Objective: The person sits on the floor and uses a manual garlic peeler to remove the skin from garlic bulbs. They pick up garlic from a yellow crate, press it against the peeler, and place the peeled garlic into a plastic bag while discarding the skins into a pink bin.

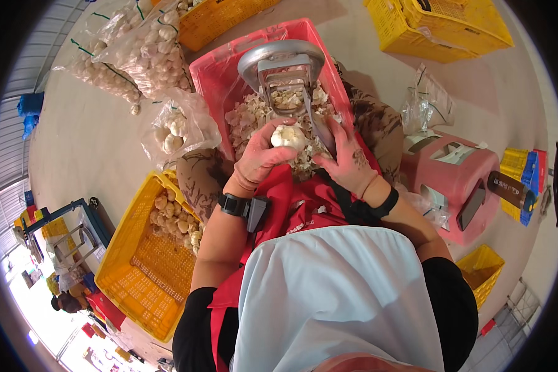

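Observation:
A whitish garlic bulb (pixel 288 137) sits between the thumb and fingers of my left hand (pixel 260 156), its pale cut-looking face turned up. Close by, my right hand (pixel 348 160) has its thumb and fingers around the lower end of a grey metal lever (pixel 320 125). This lever runs up to a metal stand with a round, shiny top (pixel 281 51). Both hands are over the near end of a red plastic crate (pixel 214 83), which holds a heap of loose garlic skins and trimmings (pixel 244 118).
To the left, a yellow crate (pixel 139 279) contains garlic bulbs (pixel 172 214). An opened plastic bag of garlic (pixel 174 132) lies near my left knee, beyond it filled bags (pixel 153 56). On the right, a red upturned tub (pixel 451 181) bears a phone and a brown bottle (pixel 509 188). Stacked yellow crates (pixel 441 30) stand behind.

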`<control>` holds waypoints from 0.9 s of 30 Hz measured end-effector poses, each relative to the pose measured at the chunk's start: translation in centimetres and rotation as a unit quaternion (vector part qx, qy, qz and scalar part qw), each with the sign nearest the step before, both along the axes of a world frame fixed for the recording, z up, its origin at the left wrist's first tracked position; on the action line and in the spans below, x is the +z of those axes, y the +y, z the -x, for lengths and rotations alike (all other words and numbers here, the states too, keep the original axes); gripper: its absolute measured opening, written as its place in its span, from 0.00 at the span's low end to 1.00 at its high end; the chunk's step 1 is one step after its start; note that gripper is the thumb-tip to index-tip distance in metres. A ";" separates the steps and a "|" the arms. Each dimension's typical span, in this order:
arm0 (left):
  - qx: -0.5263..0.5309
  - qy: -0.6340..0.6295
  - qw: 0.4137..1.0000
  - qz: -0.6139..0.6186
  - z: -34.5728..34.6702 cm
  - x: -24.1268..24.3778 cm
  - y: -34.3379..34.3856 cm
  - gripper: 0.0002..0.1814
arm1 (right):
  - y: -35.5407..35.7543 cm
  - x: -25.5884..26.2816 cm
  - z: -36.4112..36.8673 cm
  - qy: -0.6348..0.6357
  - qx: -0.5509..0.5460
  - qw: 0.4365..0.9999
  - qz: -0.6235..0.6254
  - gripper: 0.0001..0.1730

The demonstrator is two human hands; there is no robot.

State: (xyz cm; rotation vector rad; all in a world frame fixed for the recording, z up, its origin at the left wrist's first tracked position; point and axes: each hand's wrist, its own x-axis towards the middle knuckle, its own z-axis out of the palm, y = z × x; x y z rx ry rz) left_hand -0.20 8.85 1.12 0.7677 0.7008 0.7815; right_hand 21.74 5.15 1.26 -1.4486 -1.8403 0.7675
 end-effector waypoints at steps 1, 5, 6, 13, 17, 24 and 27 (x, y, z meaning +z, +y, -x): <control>-0.018 0.017 1.000 0.013 0.4 0.4 -0.1 0.33 | -0.1 0.7 0.2 -0.013 0.025 0.998 -0.064 0.36; -0.047 -0.033 0.998 -0.016 0.7 0.9 -1.7 0.32 | -0.4 4.3 2.2 -0.037 0.125 0.976 -0.172 0.35; -0.033 -0.017 0.999 -0.034 0.5 1.0 -2.2 0.32 | -0.1 4.0 2.8 -0.015 0.143 0.976 -0.166 0.34; 0.036 0.032 0.998 0.031 0.6 3.8 -4.5 0.26 | -0.5 1.2 3.8 0.363 0.116 0.920 0.094 0.33; 0.147 0.050 0.987 0.035 -1.1 4.7 -5.7 0.21 | -1.1 0.6 3.9 0.509 0.098 0.835 0.185 0.36; 0.228 0.094 0.969 -0.017 -3.0 4.3 -7.1 0.21 | -1.7 1.3 4.2 0.397 0.106 0.908 0.084 0.34; 0.132 0.145 0.980 -0.024 -1.6 3.9 -7.0 0.21 | -2.1 -0.3 3.5 0.387 0.124 0.910 0.085 0.28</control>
